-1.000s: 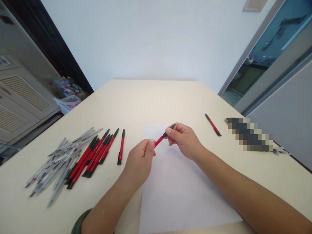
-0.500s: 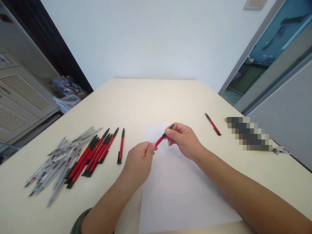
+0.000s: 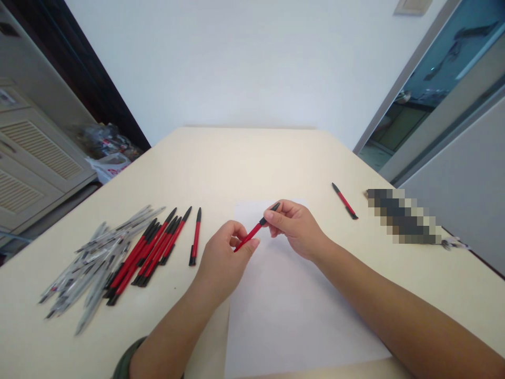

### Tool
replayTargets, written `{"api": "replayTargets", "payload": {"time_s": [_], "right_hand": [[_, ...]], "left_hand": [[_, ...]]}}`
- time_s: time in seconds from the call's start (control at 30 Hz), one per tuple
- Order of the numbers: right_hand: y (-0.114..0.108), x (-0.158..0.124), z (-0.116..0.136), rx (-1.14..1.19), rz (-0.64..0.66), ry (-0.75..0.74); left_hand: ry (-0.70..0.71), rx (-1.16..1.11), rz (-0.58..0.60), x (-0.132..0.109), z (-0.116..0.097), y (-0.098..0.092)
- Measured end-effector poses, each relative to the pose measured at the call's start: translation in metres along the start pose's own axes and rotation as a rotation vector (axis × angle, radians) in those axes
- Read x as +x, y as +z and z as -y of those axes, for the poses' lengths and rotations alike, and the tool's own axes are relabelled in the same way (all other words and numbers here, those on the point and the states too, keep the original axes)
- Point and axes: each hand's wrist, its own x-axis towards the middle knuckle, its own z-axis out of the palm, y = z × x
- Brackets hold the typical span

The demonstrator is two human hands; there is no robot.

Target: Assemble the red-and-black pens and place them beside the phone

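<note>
Both hands hold one red pen with black ends (image 3: 252,232) above a white sheet of paper (image 3: 292,310). My left hand (image 3: 223,260) pinches the pen's lower red end, fingers curled. My right hand (image 3: 295,226) pinches the upper black end between thumb and fingertips. The pen slants up to the right, a little above the paper.
A row of several red and black pens (image 3: 152,250) lies at the left on the cream table (image 3: 236,163), one pen (image 3: 195,237) apart from it. Left of these is a heap of clear wrappers (image 3: 89,266). A single red pen (image 3: 344,201) lies at right, near a blurred dark object (image 3: 404,216).
My left hand has slid down and opened its grip slightly, so more of the red barrel shows between the hands. My right hand has barely moved.
</note>
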Motion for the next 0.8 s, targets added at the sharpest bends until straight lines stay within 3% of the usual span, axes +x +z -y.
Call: {"api": "replayTargets", "payload": {"time_s": [0.1,0.23,0.4,0.63,0.8], "right_hand": [[0.0008,-0.0003,0.0012,-0.012,0.014,-0.001],[0.0014,-0.0008,0.0024,-0.017,0.021,-0.004],[0.0019,-0.0003,0.0031,-0.026,0.013,0.008],[0.0012,-0.0011,0.0024,-0.065,0.011,0.0],[0.0031,-0.0023,0.0019,-0.111,-0.012,-0.004]], "left_hand": [[-0.053,-0.115,0.031,0.0005,-0.0003,0.0005],[-0.014,-0.057,0.119,0.001,-0.0003,0.0002],[-0.028,-0.045,0.039,-0.0008,-0.0011,-0.0007],[0.028,-0.058,0.106,0.0,-0.0019,0.0012],[0.036,-0.032,0.009,-0.0009,-0.0044,0.0007]]}}
